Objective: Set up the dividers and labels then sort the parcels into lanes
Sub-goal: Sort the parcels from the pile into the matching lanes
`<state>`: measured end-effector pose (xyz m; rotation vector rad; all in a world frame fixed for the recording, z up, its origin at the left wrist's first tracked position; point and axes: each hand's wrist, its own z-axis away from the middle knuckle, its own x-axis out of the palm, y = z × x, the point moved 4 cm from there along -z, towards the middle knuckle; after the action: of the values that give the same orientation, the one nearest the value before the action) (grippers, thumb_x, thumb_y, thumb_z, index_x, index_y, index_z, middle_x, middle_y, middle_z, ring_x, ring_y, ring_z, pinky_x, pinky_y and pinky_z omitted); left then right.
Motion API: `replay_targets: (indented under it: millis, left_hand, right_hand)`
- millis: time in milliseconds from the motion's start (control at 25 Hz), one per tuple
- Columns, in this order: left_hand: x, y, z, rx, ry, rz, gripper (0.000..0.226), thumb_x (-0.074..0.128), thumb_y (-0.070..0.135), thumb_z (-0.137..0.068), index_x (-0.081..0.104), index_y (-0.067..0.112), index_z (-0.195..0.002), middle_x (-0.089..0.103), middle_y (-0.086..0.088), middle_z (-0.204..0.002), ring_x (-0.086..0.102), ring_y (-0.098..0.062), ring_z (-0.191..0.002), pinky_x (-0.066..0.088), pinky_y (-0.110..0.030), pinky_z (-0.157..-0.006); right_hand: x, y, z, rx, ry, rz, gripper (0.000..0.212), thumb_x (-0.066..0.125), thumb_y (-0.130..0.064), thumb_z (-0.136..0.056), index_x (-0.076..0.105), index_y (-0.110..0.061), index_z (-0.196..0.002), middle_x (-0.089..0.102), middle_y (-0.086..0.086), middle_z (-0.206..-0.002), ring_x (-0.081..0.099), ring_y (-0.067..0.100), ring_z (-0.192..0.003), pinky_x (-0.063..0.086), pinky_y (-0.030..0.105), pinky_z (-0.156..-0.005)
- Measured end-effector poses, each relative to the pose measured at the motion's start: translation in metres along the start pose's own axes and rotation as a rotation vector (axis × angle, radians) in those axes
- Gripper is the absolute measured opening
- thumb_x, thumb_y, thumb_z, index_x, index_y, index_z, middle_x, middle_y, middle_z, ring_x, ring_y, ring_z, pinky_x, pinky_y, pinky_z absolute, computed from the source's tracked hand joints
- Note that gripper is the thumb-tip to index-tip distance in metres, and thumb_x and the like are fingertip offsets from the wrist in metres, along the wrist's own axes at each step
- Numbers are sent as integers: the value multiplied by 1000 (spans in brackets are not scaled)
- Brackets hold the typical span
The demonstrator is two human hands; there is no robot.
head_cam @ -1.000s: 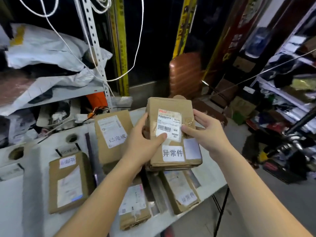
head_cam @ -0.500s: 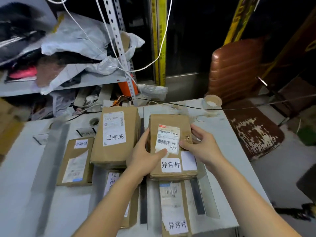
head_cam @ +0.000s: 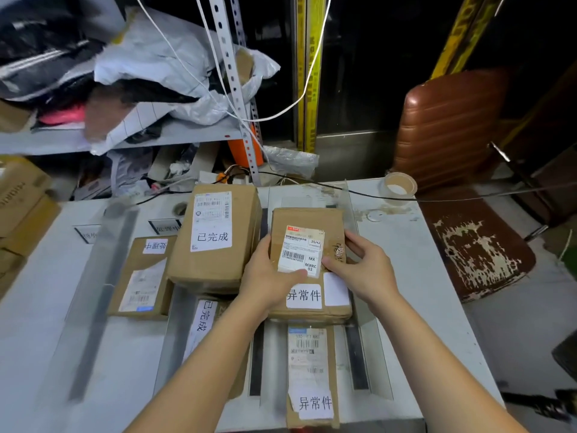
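Two hands, the left hand [head_cam: 268,276] and right hand [head_cam: 363,265], are gripping a brown parcel [head_cam: 307,260] by its sides, resting in the far-right lane on the table [head_cam: 421,276]. Sorting is going on; next, I think, letting go gently.

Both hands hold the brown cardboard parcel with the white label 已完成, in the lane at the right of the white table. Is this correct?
Not quite. The head view shows that the brown cardboard parcel held by the left hand and the right hand carries the white label 异常件, not 已完成. The rest is right: it is in the right lane of the white table.
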<state>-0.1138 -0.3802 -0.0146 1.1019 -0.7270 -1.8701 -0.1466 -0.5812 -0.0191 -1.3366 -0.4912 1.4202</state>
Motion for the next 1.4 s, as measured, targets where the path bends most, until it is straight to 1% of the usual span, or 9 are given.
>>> replay_targets:
  millis: [160, 240, 320, 520, 600, 680, 800, 1120, 1400]
  left_hand:
    - [-10, 16, 15, -4, -15, -1, 62, 83, 12, -80, 52, 34, -129, 68, 12, -119, 65, -6, -102, 58, -34, -89]
    - [-27, 31, 27, 43, -9, 11, 54, 80, 14, -86, 50, 41, -122, 62, 16, -122, 61, -2, -103, 54, -27, -88]
    - [-55, 46, 39, 115, 39, -4, 70, 80, 19, -87, 44, 32, -145, 55, 14, -127, 55, -8, -118, 47, -27, -96]
    - [-144, 53, 59, 226, 201, -93, 90, 83, 37, -82, 34, 25, -157, 49, 0, -153, 50, -17, -136, 46, -39, -108]
    - [-187, 46, 69, 270, 270, -149, 89, 79, 43, -84, 33, 27, -158, 46, 1, -155, 46, -18, -139, 44, -42, -112]
    - [-237, 27, 81, 304, 360, -256, 89, 76, 48, -85, 31, 26, -159, 42, 1, -158, 42, -20, -143, 43, -43, -113]
    - [-321, -25, 99, 243, 482, -496, 90, 69, 62, -85, 29, 31, -159, 42, 4, -159, 41, -21, -144, 44, -41, -110]
    - [-562, -201, 150, -13, 660, -703, 78, 56, 70, -88, 40, 29, -152, 57, -5, -142, 52, -30, -130, 49, -43, -100]
    - [-669, -270, 125, -22, 569, -738, 81, 56, 66, -90, 31, 30, -157, 53, -3, -146, 50, -27, -132, 50, -44, -98]
  right_hand:
    - [-5, -15, 5, -15, -15, 73, 82, 89, -32, -74, 53, -24, -147, 63, -3, -140, 58, 13, -130, 48, 28, -96]
    - [-8, -30, 9, -39, 19, 110, 77, 85, -30, -79, 52, -22, -148, 62, -1, -142, 59, 19, -128, 49, 31, -93]
    - [-6, -56, 14, -103, 64, 163, 69, 77, -35, -84, 51, -28, -147, 62, -1, -142, 62, 20, -122, 54, 35, -92]
    - [36, -136, 33, -259, 21, 261, 57, 68, -28, -93, 51, -29, -148, 66, -7, -127, 63, -1, -88, 40, 9, -61]
    - [61, -172, 47, -351, -8, 313, 57, 67, -26, -92, 52, -26, -147, 65, -3, -135, 64, 1, -89, 47, 8, -71]
    - [98, -205, 64, -480, -27, 406, 60, 69, -33, -90, 52, -26, -147, 60, -3, -144, 64, 15, -117, 50, 26, -94]
    - [168, -243, 94, -608, -75, 548, 63, 68, -43, -89, 50, -29, -148, 51, -8, -152, 50, 20, -138, 45, 38, -107]
    - [393, -322, 187, -746, -203, 767, 59, 65, -39, -90, 49, -31, -146, 58, -3, -145, 54, 23, -132, 53, 43, -98]
    - [516, -378, 199, -715, -209, 751, 61, 64, -40, -89, 49, -31, -147, 65, -2, -137, 63, 22, -118, 55, 39, -89]
